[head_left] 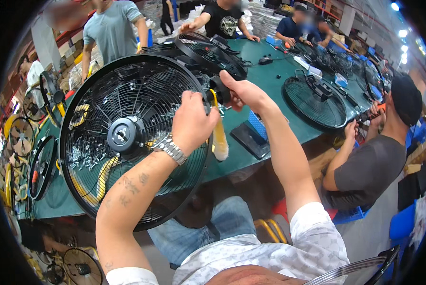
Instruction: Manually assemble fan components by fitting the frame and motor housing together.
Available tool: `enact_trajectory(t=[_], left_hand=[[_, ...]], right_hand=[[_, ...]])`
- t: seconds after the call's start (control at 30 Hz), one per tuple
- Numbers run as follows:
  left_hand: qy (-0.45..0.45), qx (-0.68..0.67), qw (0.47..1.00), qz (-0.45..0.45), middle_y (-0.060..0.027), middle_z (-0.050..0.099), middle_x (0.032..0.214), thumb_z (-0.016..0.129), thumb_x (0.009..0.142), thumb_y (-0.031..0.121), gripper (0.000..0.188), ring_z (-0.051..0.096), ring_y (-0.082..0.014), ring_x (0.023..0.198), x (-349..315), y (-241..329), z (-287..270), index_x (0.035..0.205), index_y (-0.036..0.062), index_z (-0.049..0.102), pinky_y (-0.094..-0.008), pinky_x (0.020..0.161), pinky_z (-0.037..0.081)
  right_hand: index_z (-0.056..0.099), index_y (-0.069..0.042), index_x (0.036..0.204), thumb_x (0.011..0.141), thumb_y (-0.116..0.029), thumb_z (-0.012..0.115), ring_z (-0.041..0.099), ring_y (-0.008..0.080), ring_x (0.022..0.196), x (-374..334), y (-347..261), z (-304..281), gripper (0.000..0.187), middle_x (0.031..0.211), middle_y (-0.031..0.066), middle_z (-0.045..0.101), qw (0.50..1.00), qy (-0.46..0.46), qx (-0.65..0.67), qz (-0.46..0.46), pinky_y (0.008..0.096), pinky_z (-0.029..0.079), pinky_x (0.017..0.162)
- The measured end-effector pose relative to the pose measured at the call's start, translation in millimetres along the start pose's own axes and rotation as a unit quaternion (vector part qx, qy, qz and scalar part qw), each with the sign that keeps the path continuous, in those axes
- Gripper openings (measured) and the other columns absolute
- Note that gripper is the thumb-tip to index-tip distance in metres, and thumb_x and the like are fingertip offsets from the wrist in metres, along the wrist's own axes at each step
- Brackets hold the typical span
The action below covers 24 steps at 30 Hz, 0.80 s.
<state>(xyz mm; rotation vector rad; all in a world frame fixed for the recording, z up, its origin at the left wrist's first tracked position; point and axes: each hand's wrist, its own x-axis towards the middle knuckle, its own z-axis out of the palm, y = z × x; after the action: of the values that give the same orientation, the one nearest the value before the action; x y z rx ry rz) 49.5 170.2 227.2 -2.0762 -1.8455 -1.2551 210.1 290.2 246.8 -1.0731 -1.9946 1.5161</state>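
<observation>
Between both hands [194,124] [244,91], black fan grille [122,137] upright, rim gripped

Site: factory assembly floor for fans. Long green table [270,80] carries black fan grilles [315,102] and loose parts; several workers [365,161] sit or stand along it. More grilles [20,137] stacked at left; ceiling lights [396,7] overhead.

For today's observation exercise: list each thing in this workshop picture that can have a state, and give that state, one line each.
Black fan grille: held upright, tilted above the table edge.
Left hand: closed on the grille's right rim.
Right hand: gripping a black knob at the rim.
Second fan grille: lying flat on the green table.
</observation>
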Motion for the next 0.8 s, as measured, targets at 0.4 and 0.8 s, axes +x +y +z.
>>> enact_trajectory(t=[0.4,0.8], left_hand=[[-0.008,0.010,1.000,0.023,-0.0228,0.053,0.105,0.065,0.083,0.023,0.043,0.062,-0.0412,0.085,0.0,-4.6,0.8,0.109,-0.0086,0.055,-0.0449,0.076,0.052],[0.019,-0.057,0.998,0.014,-0.0184,0.054,0.104,0.065,0.083,0.020,0.038,0.058,-0.0294,0.080,-5.2,-6.0,7.5,0.110,-0.0065,0.058,-0.0386,0.074,0.048]], right_hand=[[0.068,-0.003,0.089,0.088,-0.071,0.046,0.060,0.0125,0.061,-2.0,6.3,9.0,0.071,0.070,0.0018,0.061,0.992,0.086,0.017,-0.087,0.0261,0.049,0.055],[0.047,-0.005,0.139,0.075,-0.010,0.075,0.051,0.0140,0.115,4.7,32.8,-2.4,0.070,0.126,0.0059,0.055,0.931,-0.086,0.189,-0.302,0.0298,0.039,0.102]])
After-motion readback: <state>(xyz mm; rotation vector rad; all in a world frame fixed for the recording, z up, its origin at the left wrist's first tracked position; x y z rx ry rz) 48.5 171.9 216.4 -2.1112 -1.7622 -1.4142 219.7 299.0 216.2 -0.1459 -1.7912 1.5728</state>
